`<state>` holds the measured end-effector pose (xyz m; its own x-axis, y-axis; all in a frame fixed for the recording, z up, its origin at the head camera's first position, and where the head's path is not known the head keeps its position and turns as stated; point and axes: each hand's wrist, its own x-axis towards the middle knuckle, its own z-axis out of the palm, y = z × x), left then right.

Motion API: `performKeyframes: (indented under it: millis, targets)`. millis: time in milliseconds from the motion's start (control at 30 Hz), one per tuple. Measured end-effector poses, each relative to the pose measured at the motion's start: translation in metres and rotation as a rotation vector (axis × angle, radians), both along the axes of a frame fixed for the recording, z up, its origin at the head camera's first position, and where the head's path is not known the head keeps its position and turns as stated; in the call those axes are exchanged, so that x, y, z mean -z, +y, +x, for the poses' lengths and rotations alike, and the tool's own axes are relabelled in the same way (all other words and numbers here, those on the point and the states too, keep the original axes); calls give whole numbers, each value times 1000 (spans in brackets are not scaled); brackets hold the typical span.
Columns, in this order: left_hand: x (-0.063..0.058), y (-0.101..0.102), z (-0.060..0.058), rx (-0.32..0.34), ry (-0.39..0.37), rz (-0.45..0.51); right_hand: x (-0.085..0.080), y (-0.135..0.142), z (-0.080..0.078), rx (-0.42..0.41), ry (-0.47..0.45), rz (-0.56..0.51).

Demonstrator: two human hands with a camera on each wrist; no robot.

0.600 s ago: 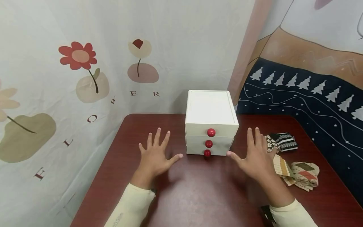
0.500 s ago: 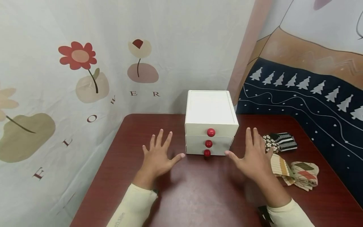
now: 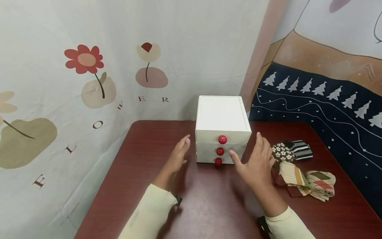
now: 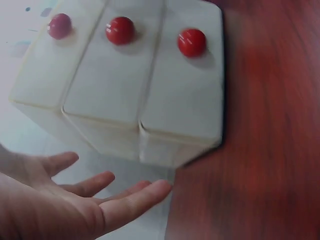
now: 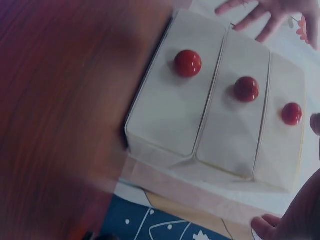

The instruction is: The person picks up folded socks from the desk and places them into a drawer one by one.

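A small white drawer box point(image 3: 223, 113) with three stacked drawers stands toward the back of the table. Each drawer front carries a round red knob point(image 3: 222, 139), and all three drawers are closed. My left hand point(image 3: 176, 157) is just left of the box, fingers extended and holding nothing; the left wrist view shows its fingers point(image 4: 135, 202) spread beside the box's side. On the other side, my right hand point(image 3: 255, 164) is held near the front right corner, thumb apart from the fingers, with nothing in its grasp.
Right of the right hand lie two folded cloth bundles: a black-and-white patterned one point(image 3: 292, 151) and a cream one with diamond shapes point(image 3: 320, 184). The dark red table point(image 3: 209, 205) meets a printed flower curtain point(image 3: 185, 49) behind and a navy tree-print cloth point(image 3: 322, 109) at right.
Both hands have moved inward toward the drawer box. The left hand has turned sideways from palm-down, and the right hand has shifted left, revealing more of the cloth bundles.
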<state>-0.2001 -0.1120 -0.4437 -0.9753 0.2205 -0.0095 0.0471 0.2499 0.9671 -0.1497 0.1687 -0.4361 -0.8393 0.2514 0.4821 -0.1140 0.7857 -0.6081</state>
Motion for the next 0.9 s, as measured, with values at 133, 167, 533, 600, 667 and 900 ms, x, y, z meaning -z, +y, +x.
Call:
performKeyframes:
  millis: [133, 167, 533, 600, 667, 900]
  targets:
    - [-8, 11, -7, -20, -140, 189, 4, -11, -5, -26, 172, -40]
    - [-11, 14, -9, -31, -153, 203, 5, -14, -7, -36, 214, -46]
    - [-32, 37, -21, -173, -191, 274, 18, -42, -24, -126, 388, -150]
    - [-34, 40, -22, -187, -179, 289, 19, -47, -25, -117, 394, -165]
    - [-36, 42, -23, -200, -166, 293, 19, -51, -26, -106, 390, -175]
    - [-36, 48, -23, -233, -148, 287, 20, -63, -29, -90, 372, -177]
